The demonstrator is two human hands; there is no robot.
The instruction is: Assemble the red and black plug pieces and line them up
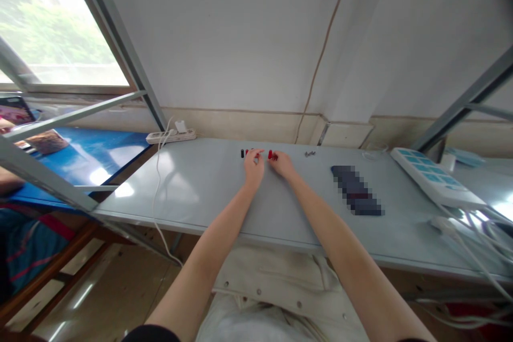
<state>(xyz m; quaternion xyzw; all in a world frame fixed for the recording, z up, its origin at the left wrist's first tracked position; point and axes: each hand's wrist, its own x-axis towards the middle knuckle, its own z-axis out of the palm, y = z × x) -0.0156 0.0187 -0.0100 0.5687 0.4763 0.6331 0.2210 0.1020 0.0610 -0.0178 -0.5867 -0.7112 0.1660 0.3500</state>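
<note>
My right hand has its fingers curled at the far part of the desk, pinching a small red cylinder that stands upright at the fingertips. Just left of it is my left hand, its index finger stretched to the right and its thumb apart, with nothing visible between them. Beside the left hand's knuckles stand a small black cylinder and a second red cylinder, partly covered by that hand. To the right lies a little cluster of small metal pieces, too small to name.
The grey desk runs along the wall. A power strip with a white cable sits at its back left. To the right are a blurred-out dark flat object and a large white-and-blue power strip. A person's arm shows far left.
</note>
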